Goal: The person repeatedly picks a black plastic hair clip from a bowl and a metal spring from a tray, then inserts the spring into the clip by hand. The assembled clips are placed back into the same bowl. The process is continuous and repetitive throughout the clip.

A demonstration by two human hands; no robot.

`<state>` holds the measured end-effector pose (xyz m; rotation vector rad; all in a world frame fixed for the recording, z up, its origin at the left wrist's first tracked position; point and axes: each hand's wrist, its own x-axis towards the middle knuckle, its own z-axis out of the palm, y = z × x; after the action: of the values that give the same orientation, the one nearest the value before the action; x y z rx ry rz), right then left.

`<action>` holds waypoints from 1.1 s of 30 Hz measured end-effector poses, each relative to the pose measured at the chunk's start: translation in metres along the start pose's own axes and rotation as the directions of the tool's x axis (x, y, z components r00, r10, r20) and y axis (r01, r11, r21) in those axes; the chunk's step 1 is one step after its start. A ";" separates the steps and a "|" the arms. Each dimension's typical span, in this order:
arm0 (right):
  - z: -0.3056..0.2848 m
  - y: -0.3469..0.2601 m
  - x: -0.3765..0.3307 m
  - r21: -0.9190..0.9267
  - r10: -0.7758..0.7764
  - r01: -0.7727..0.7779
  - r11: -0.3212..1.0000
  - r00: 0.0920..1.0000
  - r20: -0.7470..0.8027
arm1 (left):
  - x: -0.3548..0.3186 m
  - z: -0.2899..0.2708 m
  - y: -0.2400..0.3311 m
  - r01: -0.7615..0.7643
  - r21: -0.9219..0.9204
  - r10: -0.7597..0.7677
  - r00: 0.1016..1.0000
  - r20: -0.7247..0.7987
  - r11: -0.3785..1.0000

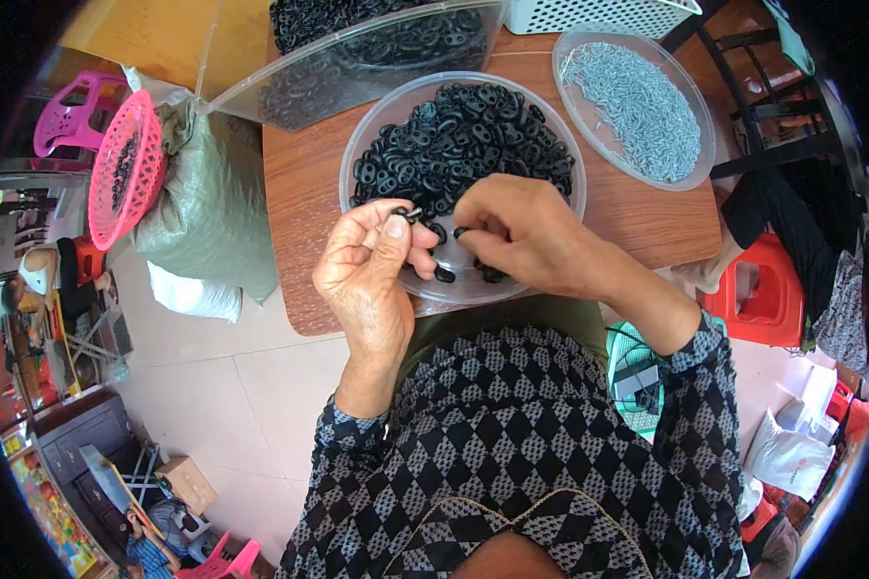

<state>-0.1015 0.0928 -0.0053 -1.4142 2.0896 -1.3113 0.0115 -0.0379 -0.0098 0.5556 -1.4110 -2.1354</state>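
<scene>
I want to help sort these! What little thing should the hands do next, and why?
Probably the right hand should pinch one small black oval ring from the clear round plastic bowl. Its fingers are already down among the rings, while the left hand holds a black ring with a small grey metal pin at its fingertips.

Packages near the work table — sacks, a box, a bag

A bulging grey-green woven sack (208,198) stands at the table's left edge, with a white sack (195,292) lying on the floor at its foot. A small brown cardboard box (188,481) sits on the floor at lower left. At lower right — by the red stools — a white plastic bag (787,455) slumps.
</scene>
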 end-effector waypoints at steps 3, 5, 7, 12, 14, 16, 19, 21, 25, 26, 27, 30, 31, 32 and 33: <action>-0.001 -0.004 -0.004 0.421 0.279 -0.231 0.877 0.959 -0.054 | 0.000 0.008 0.001 0.019 0.004 -0.019 1.000 0.024 1.000; -0.008 -0.005 -0.003 0.504 0.323 -0.264 0.822 0.946 -0.032 | 0.001 0.013 0.001 0.008 0.008 -0.009 0.999 0.039 1.000; -0.010 -0.006 -0.002 0.582 0.357 -0.287 0.761 0.934 -0.006 | 0.001 0.017 0.002 -0.007 0.011 0.006 0.999 0.046 1.000; -0.012 -0.011 -0.002 0.678 0.362 -0.285 0.678 0.932 0.029 | 0.003 0.023 0.002 0.018 0.003 -0.018 1.000 0.013 1.000; -0.013 -0.010 -0.002 0.693 0.363 -0.282 0.663 0.931 0.031 | 0.003 0.024 0.002 0.025 -0.012 -0.025 0.999 0.022 1.000; -0.012 -0.008 -0.002 0.697 0.351 -0.252 0.671 0.936 0.001 | 0.002 0.026 0.003 0.033 -0.022 -0.032 0.999 0.033 0.999; -0.009 -0.003 -0.002 0.682 0.338 -0.217 0.698 0.940 -0.047 | 0.002 0.027 0.002 0.032 0.017 -0.033 0.999 0.006 0.999; -0.015 -0.005 -0.001 0.678 0.364 -0.254 0.690 0.931 -0.021 | 0.002 0.027 0.001 0.028 0.031 -0.028 1.000 0.008 0.999; -0.012 -0.004 0.001 0.680 0.383 -0.236 0.694 0.921 -0.072 | 0.001 0.029 0.002 0.017 0.052 -0.018 1.000 0.020 0.999; -0.014 -0.004 0.000 0.674 0.386 -0.247 0.696 0.920 -0.062 | 0.001 0.031 0.003 0.021 0.060 -0.022 1.000 0.009 0.998; -0.014 -0.004 0.000 0.668 0.388 -0.257 0.698 0.920 -0.051 | 0.000 0.031 0.004 0.012 0.080 -0.014 1.000 0.021 0.997; -0.015 -0.003 0.001 0.654 0.365 -0.243 0.716 0.930 -0.055 | -0.001 0.030 0.004 -0.002 0.122 -0.004 0.999 0.050 0.993; -0.015 -0.003 0.001 0.661 0.373 -0.250 0.707 0.926 -0.050 | -0.002 0.029 0.004 0.002 0.122 -0.008 0.999 0.053 0.993; -0.016 -0.004 0.002 0.668 0.382 -0.257 0.698 0.923 -0.045 | -0.002 0.028 0.004 0.006 0.122 -0.013 0.998 0.056 0.992; -0.017 -0.005 0.002 0.674 0.391 -0.264 0.690 0.919 -0.041 | -0.003 0.028 0.005 0.007 0.122 -0.014 0.998 0.060 0.993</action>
<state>-0.1112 0.0993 0.0086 -0.5937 1.5906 -1.8106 -0.0024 -0.0175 0.0055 0.5485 -1.5831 -2.1008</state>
